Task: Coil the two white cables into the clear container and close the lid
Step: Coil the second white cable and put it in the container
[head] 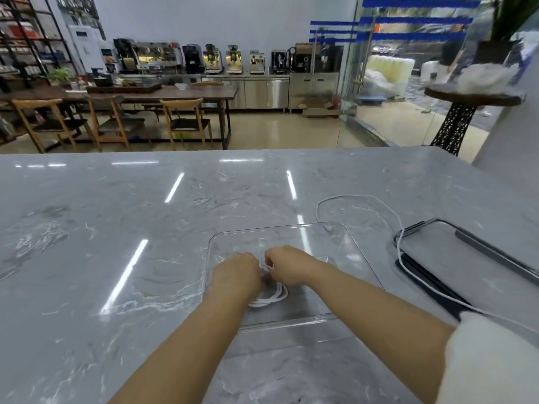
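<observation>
Hands first: your left hand [237, 274] and right hand [287, 265] are both down inside the clear container [344, 298] on the desk [87, 228], fingers curled together over the coiled cable [269, 298], which lies in white loops on the container floor just below your left wrist. Both hands look closed around a bit of that cable between them, though the fingertips are hidden, so exactly how tightly you pinch it cannot be told. The second cable [399, 249] is not yet packed: it arcs across the desk beyond the container, then runs over the lid [466, 258] lying to your right and on toward your sleeve [490, 360]. Watch that run. If you lift the lid while it is draped there, the lid may drag or flip the cable off the desk. Let go of the coil too quickly and its loops will likely spring wide and climb the container wall, where they could get trapped under the lid's rim. Your right forearm could also snag the loose strand.
</observation>
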`<state>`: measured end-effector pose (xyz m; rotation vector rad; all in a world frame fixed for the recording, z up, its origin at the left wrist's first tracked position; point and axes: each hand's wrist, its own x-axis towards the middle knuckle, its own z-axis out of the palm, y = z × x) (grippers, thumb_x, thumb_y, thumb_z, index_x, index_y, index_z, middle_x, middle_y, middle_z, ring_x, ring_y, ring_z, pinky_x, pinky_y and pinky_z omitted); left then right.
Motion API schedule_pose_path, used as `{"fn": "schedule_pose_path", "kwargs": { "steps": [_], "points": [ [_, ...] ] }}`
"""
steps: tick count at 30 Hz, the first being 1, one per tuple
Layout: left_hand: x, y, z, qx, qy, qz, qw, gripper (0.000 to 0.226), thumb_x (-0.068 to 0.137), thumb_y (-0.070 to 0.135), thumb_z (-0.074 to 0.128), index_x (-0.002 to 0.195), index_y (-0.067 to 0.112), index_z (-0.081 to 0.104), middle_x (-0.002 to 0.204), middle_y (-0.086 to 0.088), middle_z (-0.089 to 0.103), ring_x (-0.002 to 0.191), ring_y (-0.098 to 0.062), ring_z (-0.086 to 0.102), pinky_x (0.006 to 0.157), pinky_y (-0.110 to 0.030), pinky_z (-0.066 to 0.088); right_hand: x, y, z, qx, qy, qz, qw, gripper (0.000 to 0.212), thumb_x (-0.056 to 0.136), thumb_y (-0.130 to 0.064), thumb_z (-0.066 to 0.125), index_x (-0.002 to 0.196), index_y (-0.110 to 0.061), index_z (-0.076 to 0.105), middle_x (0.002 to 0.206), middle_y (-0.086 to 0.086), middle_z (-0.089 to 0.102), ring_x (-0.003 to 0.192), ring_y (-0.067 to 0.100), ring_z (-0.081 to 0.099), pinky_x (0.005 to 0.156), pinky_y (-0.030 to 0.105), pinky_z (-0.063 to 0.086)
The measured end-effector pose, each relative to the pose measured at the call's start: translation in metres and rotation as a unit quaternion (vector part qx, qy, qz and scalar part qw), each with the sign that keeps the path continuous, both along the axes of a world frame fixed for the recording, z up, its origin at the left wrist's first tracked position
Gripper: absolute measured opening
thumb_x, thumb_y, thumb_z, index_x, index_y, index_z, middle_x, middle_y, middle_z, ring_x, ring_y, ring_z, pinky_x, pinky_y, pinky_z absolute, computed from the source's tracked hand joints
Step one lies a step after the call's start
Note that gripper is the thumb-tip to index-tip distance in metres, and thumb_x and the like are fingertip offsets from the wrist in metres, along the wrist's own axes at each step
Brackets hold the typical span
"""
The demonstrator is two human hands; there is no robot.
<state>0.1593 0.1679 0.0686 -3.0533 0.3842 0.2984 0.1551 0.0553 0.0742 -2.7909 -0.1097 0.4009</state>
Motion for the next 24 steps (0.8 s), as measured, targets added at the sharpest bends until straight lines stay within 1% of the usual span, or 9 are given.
{"fn": "schedule_pose_path", "kwargs": {
  "steps": [3, 5, 8, 10, 12, 14, 16, 19, 24],
  "points": [
    [0.001, 0.001, 0.003, -0.001, 0.007, 0.012, 1.000, 0.038, 0.091, 0.026, 0.049, 0.123, 0.006, 0.042, 0.126, -0.011, 0.056, 0.113, -0.027, 0.056, 0.085, -0.032, 0.043, -0.004, -0.001, 0.009, -0.042, -0.030, 0.004, 0.999, 0.031, 0.089, -0.028, 0.054, 0.113, -0.007, 0.053, 0.119, 0.017, 0.057, 0.104, 0.034, 0.056, 0.084, 0.038, 0.045],
    [0.000, 0.001, 0.016, -0.002, -0.006, 0.001, 1.000, 0.038, 0.091, 0.031, 0.050, 0.119, 0.008, 0.041, 0.122, -0.011, 0.058, 0.110, -0.028, 0.057, 0.085, -0.033, 0.041, -0.008, -0.003, 0.025, -0.069, -0.101, -0.003, 0.992, 0.033, 0.091, -0.031, 0.050, 0.114, -0.006, 0.051, 0.119, 0.016, 0.056, 0.106, 0.036, 0.055, 0.083, 0.038, 0.044],
    [-0.004, -0.010, 0.052, 0.000, -0.068, -0.027, 0.997, 0.033, 0.092, 0.030, 0.048, 0.118, 0.009, 0.042, 0.118, -0.011, 0.058, 0.103, -0.027, 0.058, 0.074, -0.032, 0.040, -0.021, -0.015, 0.060, -0.044, -0.185, -0.013, 0.982, 0.033, 0.093, -0.032, 0.047, 0.117, -0.009, 0.051, 0.119, 0.013, 0.056, 0.105, 0.034, 0.055, 0.078, 0.036, 0.041],
    [-0.013, -0.028, 0.082, -0.047, -0.147, -0.025, 0.988, 0.036, 0.093, 0.034, 0.048, 0.119, 0.009, 0.042, 0.116, -0.012, 0.059, 0.098, -0.029, 0.060, 0.069, -0.033, 0.042, -0.035, -0.036, 0.083, -0.036, -0.221, -0.019, 0.974, 0.033, 0.094, -0.032, 0.046, 0.119, -0.011, 0.050, 0.120, 0.011, 0.057, 0.104, 0.032, 0.056, 0.076, 0.035, 0.041],
    [-0.026, -0.057, 0.104, -0.136, -0.230, -0.024, 0.963, 0.039, 0.093, 0.036, 0.048, 0.120, 0.009, 0.041, 0.109, -0.013, 0.062, 0.092, -0.031, 0.061, 0.068, -0.036, 0.047, -0.052, -0.068, 0.097, -0.044, -0.268, -0.036, 0.962, 0.031, 0.094, -0.032, 0.045, 0.117, -0.012, 0.051, 0.116, 0.010, 0.059, 0.100, 0.031, 0.057, 0.073, 0.034, 0.041],
    [-0.044, -0.095, 0.113, -0.202, -0.270, -0.058, 0.940, 0.038, 0.093, 0.035, 0.047, 0.120, 0.009, 0.041, 0.109, -0.013, 0.062, 0.093, -0.032, 0.061, 0.070, -0.039, 0.048, -0.072, -0.106, 0.099, -0.054, -0.308, -0.067, 0.947, 0.029, 0.094, -0.031, 0.045, 0.114, -0.011, 0.052, 0.113, 0.010, 0.061, 0.097, 0.031, 0.058, 0.070, 0.034, 0.041],
    [-0.065, -0.138, 0.113, -0.232, -0.268, -0.109, 0.929, 0.036, 0.094, 0.035, 0.044, 0.120, 0.010, 0.042, 0.115, -0.010, 0.060, 0.100, -0.031, 0.059, 0.073, -0.039, 0.047, -0.094, -0.146, 0.093, -0.071, -0.328, -0.104, 0.936, 0.028, 0.094, -0.031, 0.044, 0.112, -0.012, 0.053, 0.111, 0.008, 0.061, 0.096, 0.030, 0.059, 0.069, 0.034, 0.041],
    [-0.091, -0.200, 0.096, -0.247, -0.225, -0.177, 0.926, 0.033, 0.095, 0.035, 0.040, 0.119, 0.011, 0.044, 0.119, -0.007, 0.058, 0.103, -0.028, 0.057, 0.074, -0.036, 0.043, -0.131, -0.205, 0.075, -0.082, -0.321, -0.173, 0.928, 0.028, 0.094, -0.033, 0.043, 0.112, -0.014, 0.053, 0.109, 0.005, 0.061, 0.097, 0.028, 0.058, 0.067, 0.033, 0.038],
    [-0.123, -0.269, 0.039, -0.236, -0.156, -0.280, 0.917, 0.038, 0.094, 0.037, 0.042, 0.117, 0.009, 0.049, 0.117, -0.009, 0.060, 0.105, -0.028, 0.055, 0.080, -0.035, 0.042, -0.197, -0.277, 0.029, -0.060, -0.269, -0.259, 0.926, 0.033, 0.093, -0.037, 0.045, 0.115, -0.015, 0.054, 0.110, 0.003, 0.064, 0.100, 0.026, 0.058, 0.077, 0.035, 0.046]
  ]
}}
